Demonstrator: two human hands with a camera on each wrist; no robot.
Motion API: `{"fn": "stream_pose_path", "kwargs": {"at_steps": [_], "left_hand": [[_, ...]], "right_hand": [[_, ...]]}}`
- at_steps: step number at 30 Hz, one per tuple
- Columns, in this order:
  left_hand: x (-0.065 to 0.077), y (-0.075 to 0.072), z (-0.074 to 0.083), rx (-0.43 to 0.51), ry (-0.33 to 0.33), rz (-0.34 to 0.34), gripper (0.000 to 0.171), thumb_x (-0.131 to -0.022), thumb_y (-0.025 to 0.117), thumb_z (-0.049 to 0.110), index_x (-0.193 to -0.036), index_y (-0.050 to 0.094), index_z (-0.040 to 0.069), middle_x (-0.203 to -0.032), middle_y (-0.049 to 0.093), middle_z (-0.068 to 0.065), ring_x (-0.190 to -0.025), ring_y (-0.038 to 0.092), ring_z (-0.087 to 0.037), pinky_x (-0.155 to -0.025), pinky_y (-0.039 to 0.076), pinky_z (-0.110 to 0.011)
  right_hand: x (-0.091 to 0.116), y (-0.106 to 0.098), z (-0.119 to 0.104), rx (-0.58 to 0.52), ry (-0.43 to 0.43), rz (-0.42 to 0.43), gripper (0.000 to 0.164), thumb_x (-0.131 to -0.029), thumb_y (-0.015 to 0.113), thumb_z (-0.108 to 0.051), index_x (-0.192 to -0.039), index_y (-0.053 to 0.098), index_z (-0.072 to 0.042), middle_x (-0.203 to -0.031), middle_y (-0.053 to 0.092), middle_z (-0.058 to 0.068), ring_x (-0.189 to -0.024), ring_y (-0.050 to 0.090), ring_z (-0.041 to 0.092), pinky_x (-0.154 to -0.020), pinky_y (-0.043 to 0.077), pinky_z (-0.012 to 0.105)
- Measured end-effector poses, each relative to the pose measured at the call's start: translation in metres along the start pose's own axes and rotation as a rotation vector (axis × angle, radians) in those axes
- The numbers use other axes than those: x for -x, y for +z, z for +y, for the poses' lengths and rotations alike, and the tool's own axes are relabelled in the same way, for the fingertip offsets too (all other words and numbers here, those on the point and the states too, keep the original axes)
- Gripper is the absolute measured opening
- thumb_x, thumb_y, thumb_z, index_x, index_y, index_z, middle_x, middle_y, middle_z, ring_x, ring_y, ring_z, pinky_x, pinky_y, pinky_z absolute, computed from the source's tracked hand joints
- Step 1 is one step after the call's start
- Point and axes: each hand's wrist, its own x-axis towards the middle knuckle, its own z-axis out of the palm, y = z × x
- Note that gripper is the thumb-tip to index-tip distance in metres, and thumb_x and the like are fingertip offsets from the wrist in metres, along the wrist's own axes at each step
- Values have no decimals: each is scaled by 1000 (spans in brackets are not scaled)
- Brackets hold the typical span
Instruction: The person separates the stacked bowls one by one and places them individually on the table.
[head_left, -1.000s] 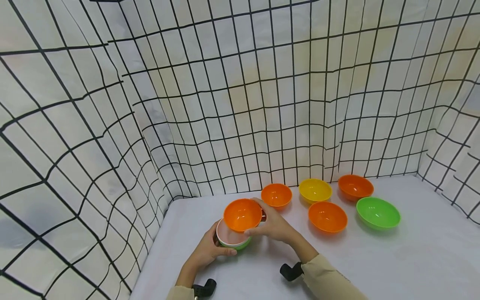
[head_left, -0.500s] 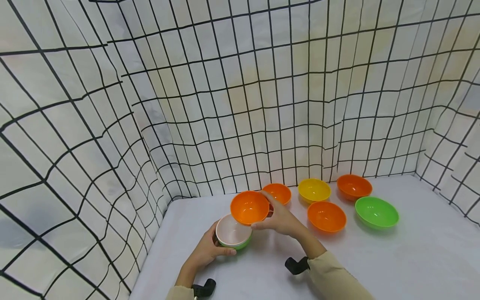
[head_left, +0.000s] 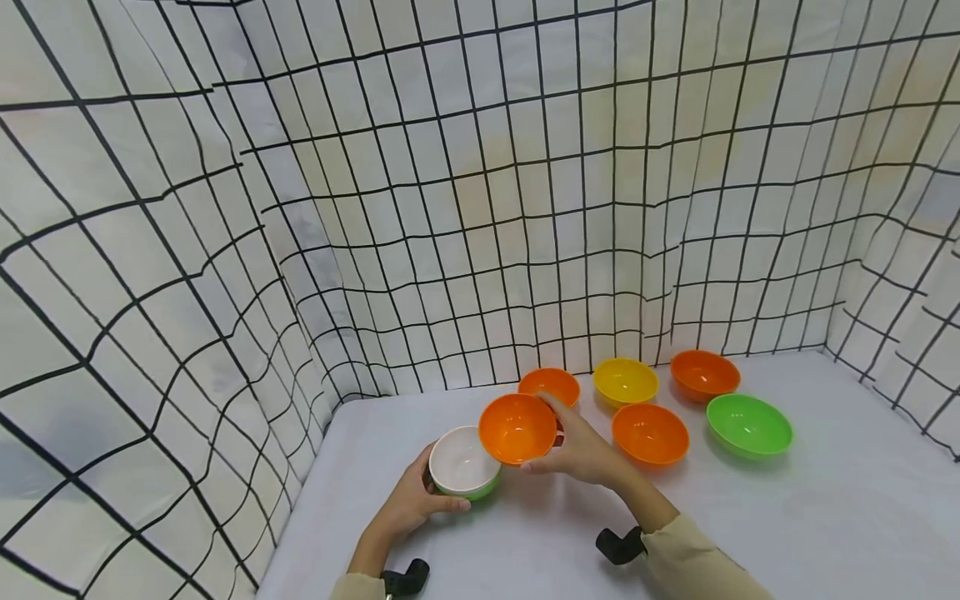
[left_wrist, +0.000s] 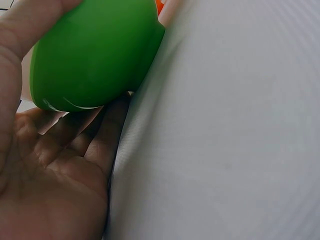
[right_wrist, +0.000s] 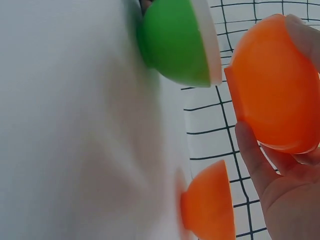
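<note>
My left hand [head_left: 408, 502] grips a green bowl [left_wrist: 95, 55] by its side, thumb in front and fingers behind. A white bowl [head_left: 459, 461] sits nested inside it, its rim standing above the green one. The pair rests on the table. Just to its right, my right hand [head_left: 581, 450] holds an orange bowl [head_left: 516, 430] in the air, tilted with its inside toward the head camera. Thumb and fingers span this bowl's outside in the right wrist view, where it hangs apart from the green and white pair.
Behind the held bowl stands a smaller-looking orange bowl [head_left: 549, 383]. Farther right are a yellow bowl [head_left: 624, 383], an orange bowl [head_left: 649, 435], a dark orange bowl [head_left: 703, 377] and a light green bowl [head_left: 748, 427]. A white wall with black grid lines [head_left: 480, 208] bounds the white table [head_left: 825, 517].
My right hand has carried the orange bowl from over the white bowl toward the right, rising and then lowering a little. The white bowl's inside is now uncovered. My left hand has stayed in place.
</note>
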Motion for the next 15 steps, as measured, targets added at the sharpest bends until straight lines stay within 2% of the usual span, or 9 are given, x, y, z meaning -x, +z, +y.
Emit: {"fn": "stream_pose_path", "kwargs": {"at_steps": [8,15], "left_hand": [[-1,-1,-2,14,-7,0,106,-68,96,12,-156,37,18,-156,48,-7,-149,41,-32,-128,29,-52],[-2,-1,-3,20,-12,-1,106,-68,96,11,-156,37,16,-156,47,-8,-149,41,-33,-128,28,-51]], "right_hand": [[12,-1,11,10,48,17,109,-71,94,-37,-158,32,-24,-155,47,6,-135,51,31,-104,57,51],[21,-3,22,54,82,77,112,-69,95,-38,-159,32,-17,-154,49,9,-134,53,32,-105,56,54]]}}
